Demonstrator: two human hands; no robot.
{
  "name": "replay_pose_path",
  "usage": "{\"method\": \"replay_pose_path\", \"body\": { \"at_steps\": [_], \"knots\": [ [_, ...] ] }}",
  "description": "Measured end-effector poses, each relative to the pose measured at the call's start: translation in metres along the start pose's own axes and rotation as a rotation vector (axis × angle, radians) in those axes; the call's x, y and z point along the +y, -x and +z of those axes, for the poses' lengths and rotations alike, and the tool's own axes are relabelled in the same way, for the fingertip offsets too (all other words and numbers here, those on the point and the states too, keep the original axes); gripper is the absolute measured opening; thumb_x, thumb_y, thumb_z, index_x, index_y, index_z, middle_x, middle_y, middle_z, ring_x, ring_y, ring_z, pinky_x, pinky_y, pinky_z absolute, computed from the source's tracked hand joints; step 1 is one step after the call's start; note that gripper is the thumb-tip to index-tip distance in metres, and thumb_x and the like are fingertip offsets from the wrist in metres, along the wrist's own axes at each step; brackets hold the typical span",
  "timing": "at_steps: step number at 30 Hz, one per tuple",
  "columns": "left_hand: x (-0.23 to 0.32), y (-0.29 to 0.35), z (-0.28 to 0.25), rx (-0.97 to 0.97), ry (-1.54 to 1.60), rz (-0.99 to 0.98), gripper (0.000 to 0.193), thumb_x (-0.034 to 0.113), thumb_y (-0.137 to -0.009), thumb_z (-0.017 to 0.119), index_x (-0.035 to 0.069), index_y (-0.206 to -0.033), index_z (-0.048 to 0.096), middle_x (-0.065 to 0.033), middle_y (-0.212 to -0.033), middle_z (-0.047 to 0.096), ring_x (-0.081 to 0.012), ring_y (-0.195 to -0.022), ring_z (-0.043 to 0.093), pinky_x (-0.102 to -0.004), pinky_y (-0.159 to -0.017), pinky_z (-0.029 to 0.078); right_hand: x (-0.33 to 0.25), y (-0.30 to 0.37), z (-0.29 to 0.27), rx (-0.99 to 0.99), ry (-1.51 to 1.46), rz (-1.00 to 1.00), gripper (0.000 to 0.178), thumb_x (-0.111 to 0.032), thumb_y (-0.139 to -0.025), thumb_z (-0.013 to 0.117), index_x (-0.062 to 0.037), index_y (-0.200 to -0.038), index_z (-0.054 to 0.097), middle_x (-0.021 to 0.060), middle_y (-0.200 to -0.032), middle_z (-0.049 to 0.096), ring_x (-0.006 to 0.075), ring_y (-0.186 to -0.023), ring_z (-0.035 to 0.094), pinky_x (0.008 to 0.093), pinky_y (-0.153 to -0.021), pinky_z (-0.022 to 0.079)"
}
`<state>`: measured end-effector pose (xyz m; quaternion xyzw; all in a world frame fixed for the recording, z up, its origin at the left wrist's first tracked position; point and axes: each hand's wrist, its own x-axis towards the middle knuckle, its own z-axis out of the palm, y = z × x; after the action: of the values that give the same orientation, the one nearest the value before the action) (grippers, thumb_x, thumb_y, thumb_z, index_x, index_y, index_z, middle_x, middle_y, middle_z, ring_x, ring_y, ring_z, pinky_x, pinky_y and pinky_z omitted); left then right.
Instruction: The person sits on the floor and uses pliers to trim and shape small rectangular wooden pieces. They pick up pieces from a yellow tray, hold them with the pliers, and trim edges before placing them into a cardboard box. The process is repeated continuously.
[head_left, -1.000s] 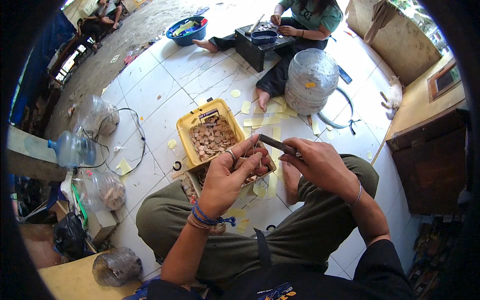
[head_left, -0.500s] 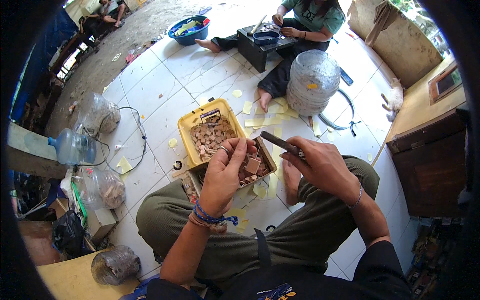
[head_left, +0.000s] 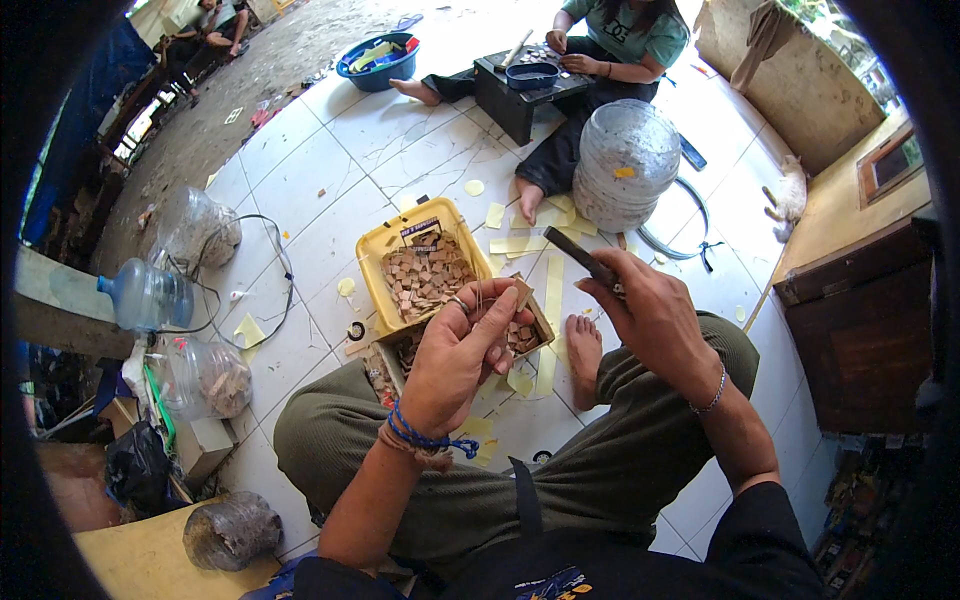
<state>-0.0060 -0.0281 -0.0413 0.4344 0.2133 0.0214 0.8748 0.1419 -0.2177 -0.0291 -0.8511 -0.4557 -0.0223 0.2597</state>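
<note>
Tiled floor lies beneath left hand, pinching a tan piece, ideally steadily, and right hand, gripping a dark tool.

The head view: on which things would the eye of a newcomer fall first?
Probably first on the two hands at the centre: the left hand pinches a small brown piece, and the right hand holds a dark tool. Just beyond the left hand, the yellow tub full of brown squares stands out. Farther off, slightly right of centre, a large ridged clear container also draws attention.
</note>
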Motion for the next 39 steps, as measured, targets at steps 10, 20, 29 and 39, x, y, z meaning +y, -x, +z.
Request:
{"method": "replay_pose_path", "body": {
  "at_steps": [10, 20, 29, 39],
  "knots": [
    [0.0040, 0.0023, 0.0019, -0.002, 0.064, 0.027, 0.035, 0.022, -0.108, 0.061, 0.006, -0.139, 0.059, -0.0036, -0.105, 0.068, 0.0001, -0.062, 0.043, -0.0185, -0.058, 0.042, -0.0078, 0.0047, 0.0073, -0.163, 0.020, -0.029, 0.031, -0.019, -0.096, 0.074, -0.0035, -0.120, 0.062, 0.0128, -0.102, 0.072, 0.0296, -0.085, 0.073, 0.0401, -0.069, 0.056],
    [0.0044, 0.0017, 0.0038, 0.014, 0.015, 0.035, 0.037, 0.025, -0.109, 0.060, 0.004, -0.139, 0.058, -0.0060, -0.105, 0.070, -0.0001, -0.058, 0.041, -0.0180, -0.054, 0.042, -0.0082, 0.0052, 0.0063, -0.167, 0.062, -0.034, 0.031, -0.022, -0.097, 0.073, -0.0050, -0.120, 0.062, 0.0116, -0.098, 0.071, 0.0293, -0.081, 0.071, 0.0408, -0.069, 0.054],
    [-0.0015, 0.0012, 0.0066, 0.069, -0.221, 0.116, 0.040, 0.024, -0.104, 0.067, 0.004, -0.139, 0.060, -0.0102, -0.111, 0.074, 0.0003, -0.057, 0.046, -0.0179, -0.051, 0.043, -0.0081, 0.0063, 0.0073, -0.163, 0.091, -0.062, 0.029, -0.022, -0.097, 0.073, -0.0057, -0.118, 0.063, 0.0104, -0.095, 0.070, 0.0283, -0.078, 0.070, 0.0402, -0.066, 0.052],
    [-0.0020, 0.0021, 0.0063, 0.066, -0.226, 0.108, 0.042, 0.022, -0.104, 0.068, 0.005, -0.142, 0.059, -0.0092, -0.111, 0.074, 0.0008, -0.057, 0.045, -0.0176, -0.049, 0.042, -0.0077, 0.0054, 0.0053, -0.181, 0.084, -0.032, 0.029, -0.022, -0.096, 0.073, -0.0059, -0.118, 0.064, 0.0101, -0.095, 0.070, 0.0283, -0.078, 0.070, 0.0408, -0.066, 0.052]
  ]
}}
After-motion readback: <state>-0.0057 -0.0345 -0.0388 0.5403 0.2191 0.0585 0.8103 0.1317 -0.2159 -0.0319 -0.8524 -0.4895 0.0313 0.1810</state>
